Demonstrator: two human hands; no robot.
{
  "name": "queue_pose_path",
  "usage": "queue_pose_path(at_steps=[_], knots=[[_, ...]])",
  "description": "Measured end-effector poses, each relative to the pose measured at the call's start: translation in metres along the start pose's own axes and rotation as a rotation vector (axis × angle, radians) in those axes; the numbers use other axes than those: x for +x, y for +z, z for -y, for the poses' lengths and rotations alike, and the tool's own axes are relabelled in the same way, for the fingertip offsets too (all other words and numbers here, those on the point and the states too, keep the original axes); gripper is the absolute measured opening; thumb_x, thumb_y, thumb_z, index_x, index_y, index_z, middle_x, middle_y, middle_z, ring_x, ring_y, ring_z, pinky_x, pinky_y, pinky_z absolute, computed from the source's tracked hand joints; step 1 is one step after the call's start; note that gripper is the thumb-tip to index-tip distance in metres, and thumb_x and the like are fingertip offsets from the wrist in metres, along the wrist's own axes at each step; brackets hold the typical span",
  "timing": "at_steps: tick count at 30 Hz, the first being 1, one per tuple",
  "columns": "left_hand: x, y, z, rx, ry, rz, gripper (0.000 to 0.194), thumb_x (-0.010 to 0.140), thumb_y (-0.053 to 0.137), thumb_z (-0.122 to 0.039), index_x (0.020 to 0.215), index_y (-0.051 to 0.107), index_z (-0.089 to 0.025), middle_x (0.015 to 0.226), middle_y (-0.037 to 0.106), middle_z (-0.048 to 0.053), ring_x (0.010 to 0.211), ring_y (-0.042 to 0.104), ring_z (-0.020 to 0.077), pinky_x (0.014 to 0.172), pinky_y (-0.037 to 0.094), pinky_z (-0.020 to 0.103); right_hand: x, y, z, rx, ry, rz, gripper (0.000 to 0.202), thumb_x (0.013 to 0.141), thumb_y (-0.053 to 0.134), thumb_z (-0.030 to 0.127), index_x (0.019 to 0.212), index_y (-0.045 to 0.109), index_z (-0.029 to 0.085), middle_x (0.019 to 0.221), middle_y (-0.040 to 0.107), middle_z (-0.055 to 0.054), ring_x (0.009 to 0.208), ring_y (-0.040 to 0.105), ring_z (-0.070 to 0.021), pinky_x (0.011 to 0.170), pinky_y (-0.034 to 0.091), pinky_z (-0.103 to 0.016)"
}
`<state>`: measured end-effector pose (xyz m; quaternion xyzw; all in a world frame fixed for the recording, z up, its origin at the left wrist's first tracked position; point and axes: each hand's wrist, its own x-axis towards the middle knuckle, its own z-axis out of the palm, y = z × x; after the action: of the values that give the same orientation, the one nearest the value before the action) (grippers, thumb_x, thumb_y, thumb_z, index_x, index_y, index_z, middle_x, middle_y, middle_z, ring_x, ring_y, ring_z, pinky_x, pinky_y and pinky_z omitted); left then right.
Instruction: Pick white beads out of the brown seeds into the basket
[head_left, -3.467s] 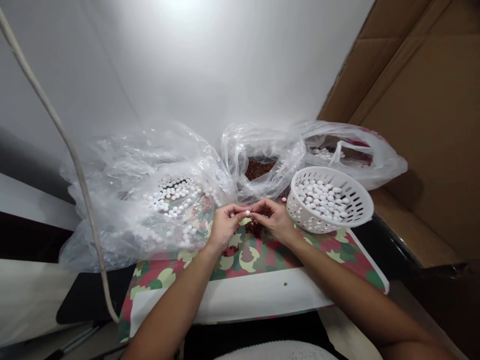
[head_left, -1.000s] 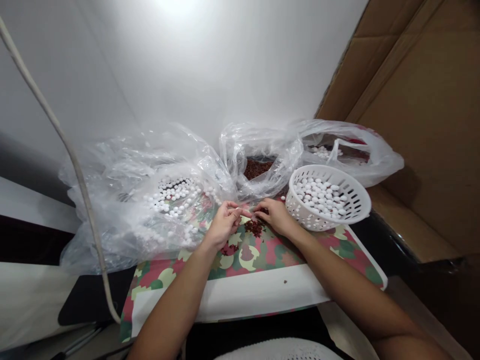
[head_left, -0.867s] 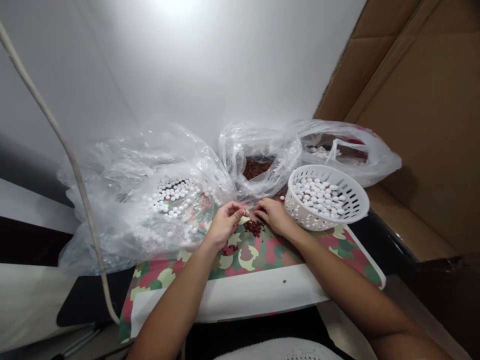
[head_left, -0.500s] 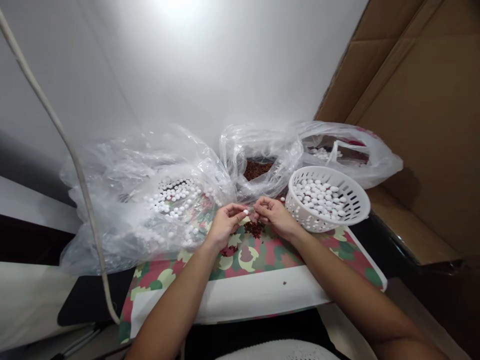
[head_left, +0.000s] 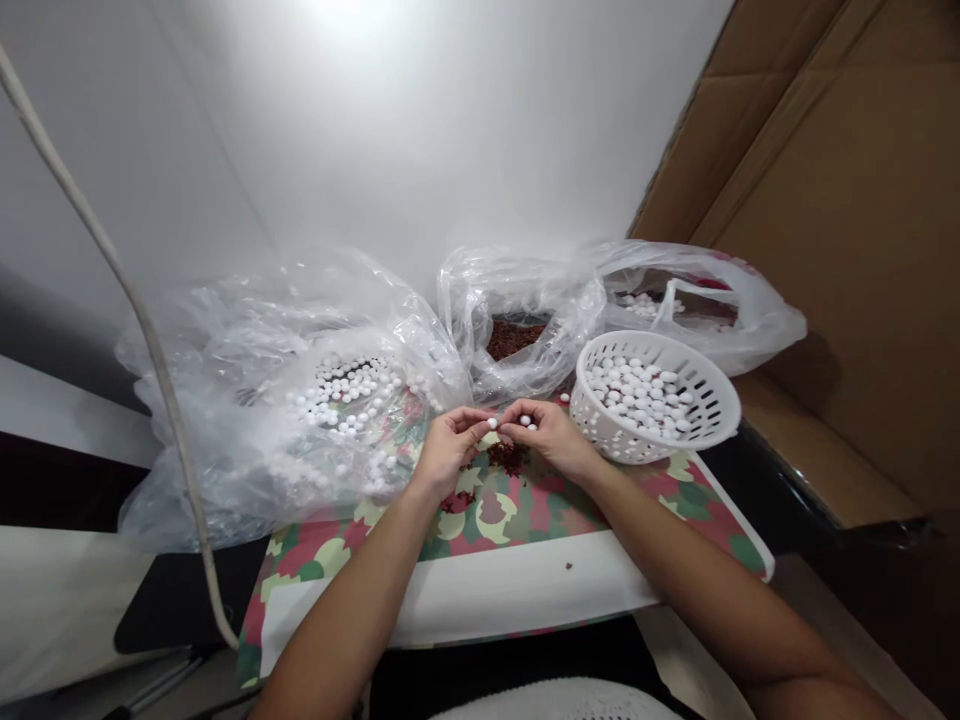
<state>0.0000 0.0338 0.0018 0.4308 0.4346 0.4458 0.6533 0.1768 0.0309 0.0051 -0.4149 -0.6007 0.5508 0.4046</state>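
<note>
At the frame's center, the left hand pinched 1 white ball; the right hand grasped 2 small balls in curled fingers

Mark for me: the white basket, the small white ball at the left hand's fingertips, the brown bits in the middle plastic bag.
White basket (head_left: 609, 434), head view: front of its outer wall.
Small white ball (head_left: 492, 424), head view: middle of its visible side.
Brown bits (head_left: 514, 341), head view: middle of the exposed patch.
</note>
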Motion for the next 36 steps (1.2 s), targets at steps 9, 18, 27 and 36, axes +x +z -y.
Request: queue_pose_path(at_steps=[9, 18, 27, 36], knots=[[-0.002, 0.001, 0.003, 0.008, 0.037, -0.059, 0.052, 0.055, 0.088, -0.047, 0.082, 0.064, -0.009, 0.075, 0.057, 0.009, 0.049, 0.04, 0.0067, 0.041, 0.026, 0.014, 0.0, 0.006, -0.002, -0.057, -0.012, -0.078, 0.039, 0.074, 0.064, 0.045, 0.086, 0.057, 0.009, 0.075, 0.053, -0.002, 0.065, 0.043, -0.0039, 0.06, 0.033, -0.015], [-0.005, 0.005, 0.0, 0.008, 0.047, -0.063, 0.057, 0.052, 0.089, -0.051, 0.077, 0.061, -0.008, 0.067, 0.052, 0.006, 0.046, 0.035, 0.0056, 0.042, 0.026, 0.015, -0.007, 0.009, 0.006, -0.299, -0.193, -0.092, 0.035, 0.084, 0.054, 0.044, 0.106, 0.065, 0.019, 0.084, 0.059, -0.003, 0.074, 0.05, -0.0062, 0.07, 0.037, -0.018], [-0.01, 0.006, -0.019, -0.18, -0.06, 0.065, 0.056, 0.064, 0.081, -0.03, 0.108, 0.05, -0.012, 0.093, 0.056, 0.012, 0.05, 0.035, 0.0048, 0.04, 0.022, 0.014, 0.004, -0.008, -0.002, 0.409, 0.057, -0.103, 0.035, 0.078, 0.056, 0.043, 0.094, 0.046, 0.013, 0.08, 0.056, -0.003, 0.055, 0.037, -0.0022, 0.049, 0.024, -0.015], [-0.002, 0.003, -0.007, -0.161, 0.021, -0.009, 0.05, 0.065, 0.08, -0.033, 0.099, 0.049, -0.012, 0.086, 0.053, 0.009, 0.055, 0.043, 0.0081, 0.041, 0.026, 0.013, 0.001, -0.021, -0.001, -0.239, -0.024, -0.005, 0.041, 0.083, 0.052, 0.05, 0.084, 0.061, 0.011, 0.075, 0.056, -0.003, 0.066, 0.045, -0.005, 0.062, 0.034, -0.016]])
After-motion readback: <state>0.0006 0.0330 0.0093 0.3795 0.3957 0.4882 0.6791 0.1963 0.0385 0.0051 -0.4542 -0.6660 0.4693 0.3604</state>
